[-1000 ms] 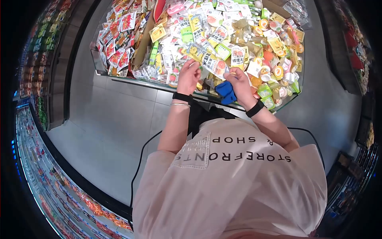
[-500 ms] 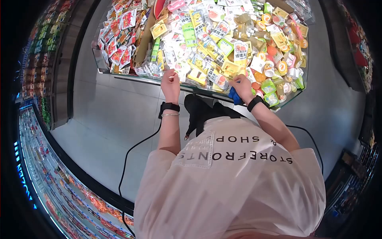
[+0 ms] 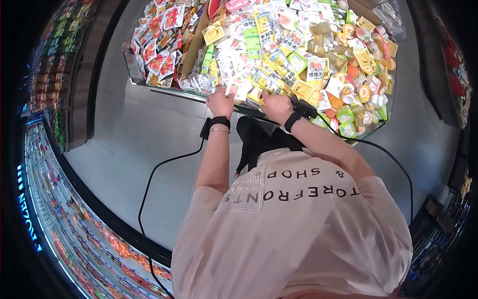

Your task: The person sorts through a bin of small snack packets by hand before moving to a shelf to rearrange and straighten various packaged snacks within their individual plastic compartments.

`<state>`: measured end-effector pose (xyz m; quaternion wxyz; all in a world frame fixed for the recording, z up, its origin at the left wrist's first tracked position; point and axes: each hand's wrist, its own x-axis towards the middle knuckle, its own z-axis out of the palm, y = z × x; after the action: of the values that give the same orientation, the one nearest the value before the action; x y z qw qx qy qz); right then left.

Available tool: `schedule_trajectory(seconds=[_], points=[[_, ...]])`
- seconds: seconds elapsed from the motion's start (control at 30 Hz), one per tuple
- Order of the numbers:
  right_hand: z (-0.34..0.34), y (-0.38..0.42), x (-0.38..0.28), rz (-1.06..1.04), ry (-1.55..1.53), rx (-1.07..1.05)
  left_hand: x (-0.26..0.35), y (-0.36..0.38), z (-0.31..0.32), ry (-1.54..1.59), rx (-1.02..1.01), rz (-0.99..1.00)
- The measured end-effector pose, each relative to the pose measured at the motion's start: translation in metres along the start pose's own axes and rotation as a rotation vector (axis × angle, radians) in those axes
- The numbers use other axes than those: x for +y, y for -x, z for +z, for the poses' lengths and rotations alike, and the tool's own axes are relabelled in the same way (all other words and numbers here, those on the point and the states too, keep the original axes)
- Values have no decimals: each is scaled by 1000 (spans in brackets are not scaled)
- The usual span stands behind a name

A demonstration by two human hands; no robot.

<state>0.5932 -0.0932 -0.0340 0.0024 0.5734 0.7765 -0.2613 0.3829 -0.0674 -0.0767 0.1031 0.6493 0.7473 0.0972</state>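
Observation:
My left hand (image 3: 220, 103) is at the front edge of a clear-walled display bin (image 3: 172, 91), back of the hand up, fingers curled in and closed. Small white packets lie just past its fingertips; whatever the fingers grip is hidden. To its right, my right hand (image 3: 277, 106) is also closed at the same edge, thumb side toward the left hand. Yellow snack pouches (image 3: 269, 79) touch or nearly touch its knuckles, and I cannot make out what is in it. A yellow jelly cup (image 3: 302, 89) sits to the right of that hand.
Red-and-white snack packets (image 3: 158, 64) fill the bin's left section behind a cardboard divider (image 3: 195, 47). Jelly cups (image 3: 364, 92) are heaped at the right. Black cables (image 3: 144, 199) run from both wrist straps. Stocked shelves (image 3: 64, 199) curve along the left.
My right hand has moved left along the bin's edge, closer to my left hand, and turned over. The blue item under it no longer shows. The view has shifted slightly.

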Motion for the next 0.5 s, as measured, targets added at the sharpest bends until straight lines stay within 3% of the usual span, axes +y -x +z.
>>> schedule_trajectory(seconds=[0.07,0.13,0.2,0.37,0.5], points=[[12,-9,8,22,-30,-12,-3,-6,1,340,-32,2],[6,-14,15,3,-66,-34,-9,-12,-6,358,-22,61],[-10,-17,24,-84,-165,-71,-15,-21,-17,502,-60,-93],[-12,-35,47,-122,-117,-263,-47,-43,-22,561,-164,-136],[0,-39,40,-132,-27,-228,-55,-59,10,517,-178,-83]])
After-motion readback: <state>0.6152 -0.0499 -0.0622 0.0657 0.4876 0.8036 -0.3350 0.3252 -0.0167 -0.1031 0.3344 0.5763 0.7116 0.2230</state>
